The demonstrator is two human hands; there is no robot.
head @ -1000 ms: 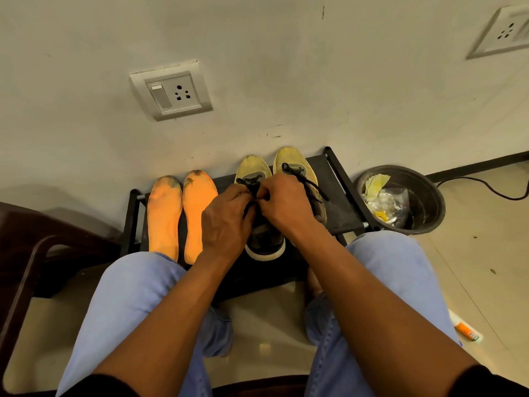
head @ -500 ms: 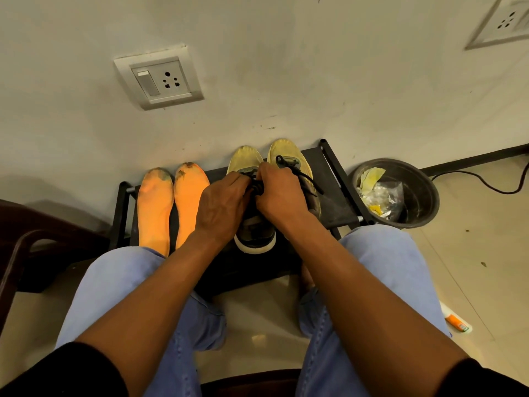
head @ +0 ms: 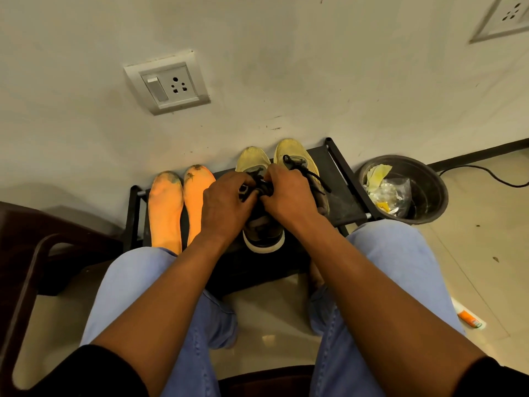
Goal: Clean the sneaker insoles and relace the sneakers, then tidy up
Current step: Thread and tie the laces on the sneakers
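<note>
Hands: left hand (head: 226, 204) and right hand (head: 289, 196) pinch the black lace (head: 259, 186) over the left sneaker (head: 262, 224)
Sneakers: on the black rack (head: 342, 193), right sneaker (head: 297, 159) beside
Insoles: two orange insoles (head: 177, 207) at 9 o'clock of the sneakers
Bin (head: 429, 193): 3 o'clock

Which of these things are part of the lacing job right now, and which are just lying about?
In the job: left hand, right hand, lace, left sneaker, right sneaker, insoles.

Lying about: bin, tube, chair, wall socket.
</note>
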